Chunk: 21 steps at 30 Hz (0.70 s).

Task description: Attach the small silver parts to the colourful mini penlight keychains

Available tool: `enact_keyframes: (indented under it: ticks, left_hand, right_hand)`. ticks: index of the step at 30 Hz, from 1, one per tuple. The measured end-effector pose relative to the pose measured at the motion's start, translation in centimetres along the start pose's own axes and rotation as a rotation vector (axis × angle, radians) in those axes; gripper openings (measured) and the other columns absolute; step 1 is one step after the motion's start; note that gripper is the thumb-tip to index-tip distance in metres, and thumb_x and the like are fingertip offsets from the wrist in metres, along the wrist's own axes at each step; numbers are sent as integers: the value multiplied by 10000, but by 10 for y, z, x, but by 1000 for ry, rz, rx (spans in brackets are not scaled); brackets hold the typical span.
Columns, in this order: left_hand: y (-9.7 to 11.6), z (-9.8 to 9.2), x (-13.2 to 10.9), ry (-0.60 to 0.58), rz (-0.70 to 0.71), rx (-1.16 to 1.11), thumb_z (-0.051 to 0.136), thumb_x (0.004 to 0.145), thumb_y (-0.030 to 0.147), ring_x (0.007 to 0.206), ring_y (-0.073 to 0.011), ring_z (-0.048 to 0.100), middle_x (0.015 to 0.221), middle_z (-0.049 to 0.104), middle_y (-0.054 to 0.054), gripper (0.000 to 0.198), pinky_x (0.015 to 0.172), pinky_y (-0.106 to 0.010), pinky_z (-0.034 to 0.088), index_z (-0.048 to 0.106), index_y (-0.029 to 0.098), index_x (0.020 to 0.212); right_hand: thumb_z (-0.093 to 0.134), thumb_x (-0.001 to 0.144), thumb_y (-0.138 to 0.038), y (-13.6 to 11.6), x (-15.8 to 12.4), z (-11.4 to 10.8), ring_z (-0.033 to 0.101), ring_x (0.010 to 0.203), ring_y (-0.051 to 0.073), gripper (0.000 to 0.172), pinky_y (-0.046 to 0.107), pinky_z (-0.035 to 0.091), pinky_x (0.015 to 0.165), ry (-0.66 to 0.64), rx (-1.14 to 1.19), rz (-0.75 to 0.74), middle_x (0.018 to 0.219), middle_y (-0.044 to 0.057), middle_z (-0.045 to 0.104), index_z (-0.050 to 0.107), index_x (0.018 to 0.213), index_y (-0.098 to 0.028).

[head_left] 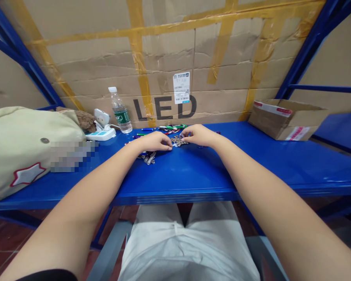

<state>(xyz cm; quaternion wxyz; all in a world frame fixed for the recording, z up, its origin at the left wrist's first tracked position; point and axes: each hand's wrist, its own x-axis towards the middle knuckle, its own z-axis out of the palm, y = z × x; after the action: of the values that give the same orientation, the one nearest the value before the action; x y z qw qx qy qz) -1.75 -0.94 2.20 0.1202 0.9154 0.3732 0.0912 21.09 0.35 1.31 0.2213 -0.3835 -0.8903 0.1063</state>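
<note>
A small pile of flat metal pieces that look like coins (179,142) lies on the blue shelf top between my hands. My left hand (155,141) rests at the pile's left side, thumb and fingers drawn together at the tips; whatever they pinch is too small to make out. Over the pile's right edge, my right hand (197,135) curls with its fingertips close together, and a tiny shiny bit shows at them. Several colourful pens (173,127) lie behind the hands. Silvery pen-like pieces (149,157) are bunched below my left wrist, partly covered by it.
A water bottle (121,111) stands at the back left, near a white power strip (101,134). A cream bag (26,144) fills the left end. To the right sits an open cardboard box (286,119). Taped cardboard (163,58) walls off the back.
</note>
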Motion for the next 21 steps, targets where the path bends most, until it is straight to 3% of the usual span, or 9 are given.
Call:
enact_keyframes:
  ticks: [5,9,12,16,21]
  left_hand:
    - [0,-1,3,255,-1,37,616,760,272,782,-154,623,858,710,-21,165,722,-255,453,724,205,865]
    - [-8,0,6,326,-24,145,630,746,244,752,-155,613,817,705,-17,129,699,-257,440,722,205,828]
    - [-17,3,8,313,-103,254,628,748,234,755,-166,612,810,705,-20,120,687,-260,426,722,205,816]
    - [-25,6,10,212,-163,356,600,758,220,806,-189,620,862,711,-34,156,703,-270,418,726,199,849]
    - [-23,-9,0,153,-179,302,560,787,261,849,-191,630,936,720,-40,220,743,-273,424,728,206,918]
  right_hand:
    - [580,766,-315,-1,-1,0,479,640,137,155,267,312,584,-85,11,16,719,13,616,674,792,-194]
    - [599,756,-334,-5,-2,-1,456,627,130,156,263,298,582,-100,11,41,689,6,592,668,777,-195]
    - [600,754,-358,-8,-3,-2,447,629,128,177,258,291,581,-104,6,56,670,1,572,660,762,-192]
    - [595,754,-366,-9,-3,-3,442,618,121,188,254,287,579,-112,3,49,652,-7,556,649,739,-186]
    - [619,742,-366,-8,-3,-3,466,636,135,186,260,310,596,-108,29,71,666,5,578,673,776,-191]
